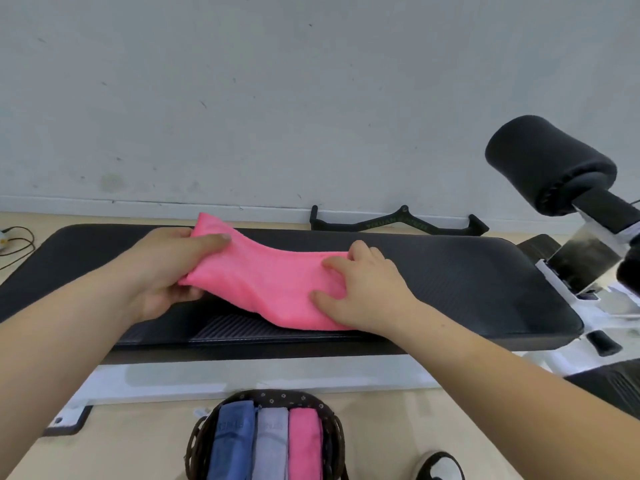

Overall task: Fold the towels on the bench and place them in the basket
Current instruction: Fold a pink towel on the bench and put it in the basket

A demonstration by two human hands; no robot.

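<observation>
Towel (270, 285) of pink cloth is shown at the centre of the frame, laid across the black padded counter (450, 278). Its left end is held lifted off the padding by the left grip (166, 268), which is clamped on the cloth with the thumb on top and the fingers curled beneath. Its right part is pressed onto the counter by the right grip (363, 289), whose fingers are spread apart on the cloth and not closed round it. At the bottom centre, a dark woven basket (197, 441) is seen on the floor in front of the counter. Three folded towels are packed in it side by side: a blue towel (235, 441) at the left, a grey towel (272, 445) in the middle and a second pink towel (304, 445) at the right. A black foam roller (550, 161) is seen at the upper right, and a black handle bar (398, 223) lies on the floor against the wall behind the counter.
</observation>
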